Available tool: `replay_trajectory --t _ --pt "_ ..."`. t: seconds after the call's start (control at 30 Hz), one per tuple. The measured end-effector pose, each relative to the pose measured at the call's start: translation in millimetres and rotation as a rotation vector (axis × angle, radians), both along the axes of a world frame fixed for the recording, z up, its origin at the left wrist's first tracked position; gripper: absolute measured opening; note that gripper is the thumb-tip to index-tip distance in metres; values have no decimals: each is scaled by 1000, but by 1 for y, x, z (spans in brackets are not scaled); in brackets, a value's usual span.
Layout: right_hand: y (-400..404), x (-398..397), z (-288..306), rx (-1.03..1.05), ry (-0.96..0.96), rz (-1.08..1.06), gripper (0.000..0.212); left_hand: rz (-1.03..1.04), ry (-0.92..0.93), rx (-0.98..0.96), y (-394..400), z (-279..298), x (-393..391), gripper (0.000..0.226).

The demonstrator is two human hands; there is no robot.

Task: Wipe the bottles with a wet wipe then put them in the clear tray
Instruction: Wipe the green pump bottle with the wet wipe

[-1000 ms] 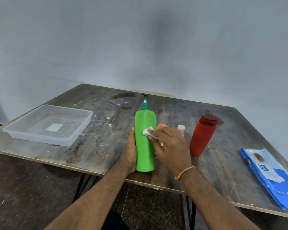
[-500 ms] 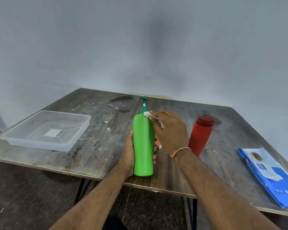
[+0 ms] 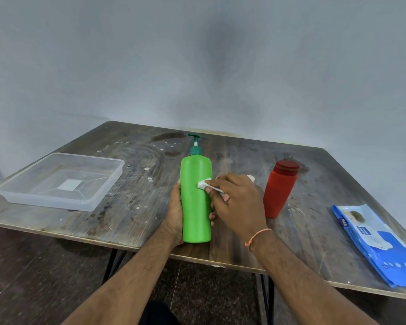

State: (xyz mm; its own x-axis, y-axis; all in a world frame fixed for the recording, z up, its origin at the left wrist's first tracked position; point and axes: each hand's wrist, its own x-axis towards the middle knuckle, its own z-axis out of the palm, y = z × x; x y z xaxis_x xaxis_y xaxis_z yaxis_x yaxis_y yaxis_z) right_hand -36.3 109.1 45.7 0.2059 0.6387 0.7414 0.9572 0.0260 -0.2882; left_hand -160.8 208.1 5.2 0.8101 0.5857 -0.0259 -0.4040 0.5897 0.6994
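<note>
L hand gripping, R hand pinching

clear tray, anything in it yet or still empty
Empty. Through the clear tray only its own base shows; the green bottle stands on the table, held by the left hand, and the red bottle stands outside it too.

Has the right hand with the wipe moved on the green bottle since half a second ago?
Yes. The right hand went down from near the pump collar to the middle of the green bottle, pressing the wipe there.

Small white-capped bottle mostly behind the right hand; wipes pack print illegible
</note>
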Motion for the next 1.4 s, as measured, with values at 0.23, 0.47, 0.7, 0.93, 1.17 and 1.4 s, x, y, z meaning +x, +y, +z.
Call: replay_trajectory --t 0.23,0.47,0.7,0.93,1.17,1.4 --pt "29 7 27 -7 127 -39 29 -109 -11 -27 5 -6 -2 88" --pt "24 10 22 -10 115 14 27 -67 -22 3 8 -11 0 90" --pt "-2 -4 -9 -21 52 93 19 71 -7 -14 11 -14 3 88" --pt "-31 -11 -42 -62 90 159 23 130 -63 3 12 -15 4 88" --pt "-43 -10 -50 -58 49 160 22 133 -37 29 8 -13 4 88" --pt "-20 -7 -29 -31 71 110 23 141 2 48 5 -14 4 88"
